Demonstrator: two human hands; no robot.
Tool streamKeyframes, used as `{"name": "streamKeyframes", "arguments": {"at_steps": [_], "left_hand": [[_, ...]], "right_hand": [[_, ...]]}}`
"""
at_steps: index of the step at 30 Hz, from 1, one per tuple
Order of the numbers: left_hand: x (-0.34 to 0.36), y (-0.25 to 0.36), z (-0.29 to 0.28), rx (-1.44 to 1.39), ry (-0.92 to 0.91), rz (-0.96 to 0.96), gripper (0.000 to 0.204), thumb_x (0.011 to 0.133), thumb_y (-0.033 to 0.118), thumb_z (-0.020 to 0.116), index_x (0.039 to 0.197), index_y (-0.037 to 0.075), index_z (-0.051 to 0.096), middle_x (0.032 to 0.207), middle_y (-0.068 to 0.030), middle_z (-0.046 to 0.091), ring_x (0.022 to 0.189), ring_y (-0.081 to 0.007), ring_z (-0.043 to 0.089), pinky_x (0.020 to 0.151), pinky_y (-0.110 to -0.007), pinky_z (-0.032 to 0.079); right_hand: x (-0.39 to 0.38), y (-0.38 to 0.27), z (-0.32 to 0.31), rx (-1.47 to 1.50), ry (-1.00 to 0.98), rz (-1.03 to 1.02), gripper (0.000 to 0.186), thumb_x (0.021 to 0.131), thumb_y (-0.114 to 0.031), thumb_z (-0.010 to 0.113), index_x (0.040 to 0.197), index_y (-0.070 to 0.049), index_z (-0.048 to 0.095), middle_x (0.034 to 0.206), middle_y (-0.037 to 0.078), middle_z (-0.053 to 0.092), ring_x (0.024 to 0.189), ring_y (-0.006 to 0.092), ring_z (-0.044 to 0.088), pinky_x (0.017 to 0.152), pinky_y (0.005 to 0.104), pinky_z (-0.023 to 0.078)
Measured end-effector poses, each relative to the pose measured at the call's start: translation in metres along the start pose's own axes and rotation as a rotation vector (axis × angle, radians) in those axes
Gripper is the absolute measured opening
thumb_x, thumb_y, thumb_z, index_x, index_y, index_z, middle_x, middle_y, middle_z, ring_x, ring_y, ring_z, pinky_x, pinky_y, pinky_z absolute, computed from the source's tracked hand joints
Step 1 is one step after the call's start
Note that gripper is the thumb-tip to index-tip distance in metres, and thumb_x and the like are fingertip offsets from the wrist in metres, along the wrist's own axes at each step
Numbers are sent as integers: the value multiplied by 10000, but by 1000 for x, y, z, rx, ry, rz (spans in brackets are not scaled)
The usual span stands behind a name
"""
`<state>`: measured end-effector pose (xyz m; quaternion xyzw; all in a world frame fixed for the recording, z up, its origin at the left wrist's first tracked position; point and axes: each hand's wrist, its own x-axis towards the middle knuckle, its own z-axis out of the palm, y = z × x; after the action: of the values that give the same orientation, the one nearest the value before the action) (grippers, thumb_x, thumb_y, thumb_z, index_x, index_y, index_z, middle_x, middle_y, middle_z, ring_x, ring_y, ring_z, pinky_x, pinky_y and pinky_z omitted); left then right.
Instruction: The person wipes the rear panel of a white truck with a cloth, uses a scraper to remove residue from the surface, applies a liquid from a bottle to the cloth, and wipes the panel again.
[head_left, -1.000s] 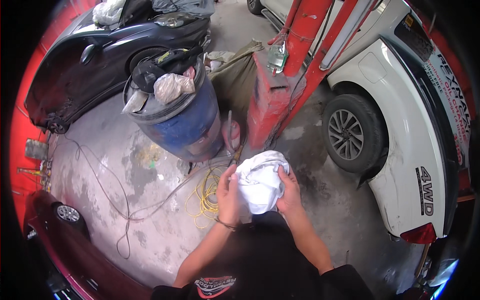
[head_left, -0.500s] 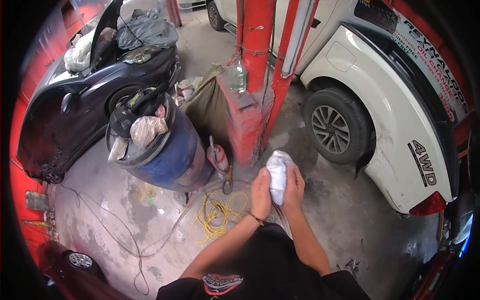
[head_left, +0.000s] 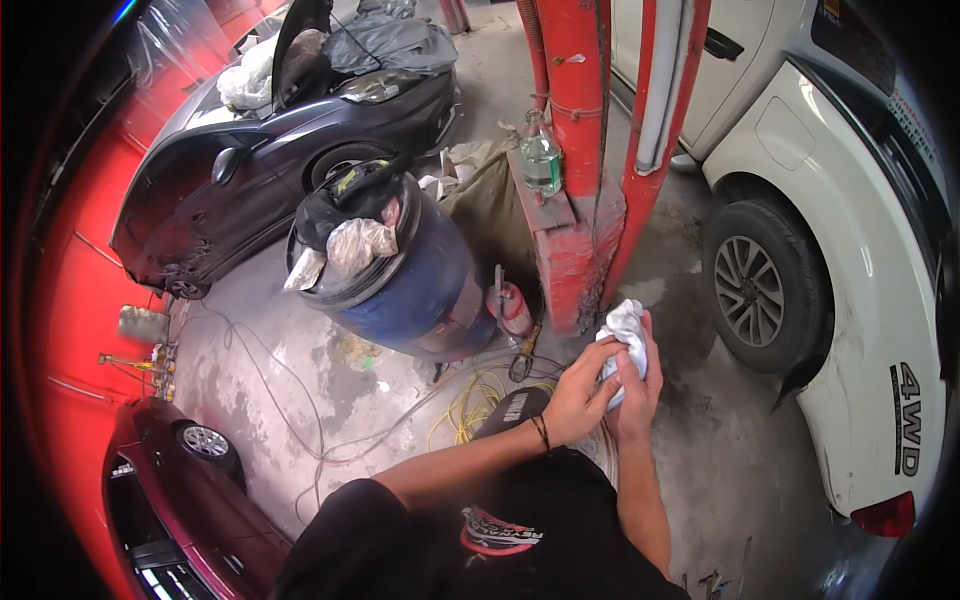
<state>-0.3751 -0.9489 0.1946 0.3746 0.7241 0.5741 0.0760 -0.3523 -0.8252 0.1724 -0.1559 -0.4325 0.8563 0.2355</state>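
A crumpled white cloth (head_left: 624, 322) is bunched between my two hands in front of my body. My left hand (head_left: 582, 392) presses on it from the left, its fingers closed across the lower part. My right hand (head_left: 638, 392) wraps it from the right, palm turned toward the left hand. The cloth's top sticks up above the fingers; its lower part is mostly hidden by them. Whether anything is inside the folds cannot be seen.
A red post (head_left: 578, 130) stands ahead, a clear bottle (head_left: 541, 160) on its ledge. Left of it is a blue drum (head_left: 415, 300) topped with bags. A yellow cord (head_left: 470, 405) and hoses lie on the floor. Nearby stand a white pickup (head_left: 800, 150), grey car (head_left: 250, 170) and maroon car (head_left: 180, 490).
My left fingers have moved over the cloth, which is more crumpled and covered now. The surroundings have shifted rightward in view, bringing more of the maroon car into sight.
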Motion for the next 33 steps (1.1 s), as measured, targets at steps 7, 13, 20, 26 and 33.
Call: {"name": "streamKeyframes", "arguments": {"at_steps": [7,13,20,26,33], "left_hand": [[60,-38,-117,163,55,-22,457,1011,204,828,1427,30,754,1485,-224,727,1352,-378,725,1182,-468,552],[194,-95,-207,135,505,-67,933,882,238,992,1633,-3,493,1518,-165,623,1411,-288,603,1180,-438,477],[208,-146,-242,-128,386,-294,670,975,137,918,1530,-19,576,1243,-92,747,983,-187,720,774,-345,627],[240,-216,-267,45,510,-18,853,940,128,942,1638,-24,475,1343,-155,708,1030,-192,723,874,-379,650],[149,-47,-256,159,525,60,900,900,401,998,1539,-88,595,1476,-269,682,1355,-401,633,1161,-540,530]], "right_hand": [[36,22,-19,77,111,185,343,1061,-78,724,1397,-10,709,1165,111,797,1037,188,763,945,367,616],[57,20,0,348,320,180,410,1128,-375,679,1368,-44,721,1078,112,803,890,212,785,772,364,663],[33,-10,46,309,267,168,436,1144,-225,716,1546,-61,669,1294,62,817,1049,169,800,933,337,650],[-13,-16,28,479,198,-5,504,1187,-309,604,1603,-25,597,1235,137,790,1077,237,785,935,374,643],[-111,-47,-39,591,288,-62,503,1182,-350,558,1570,-32,602,1378,156,771,1096,242,780,912,412,652]]}}
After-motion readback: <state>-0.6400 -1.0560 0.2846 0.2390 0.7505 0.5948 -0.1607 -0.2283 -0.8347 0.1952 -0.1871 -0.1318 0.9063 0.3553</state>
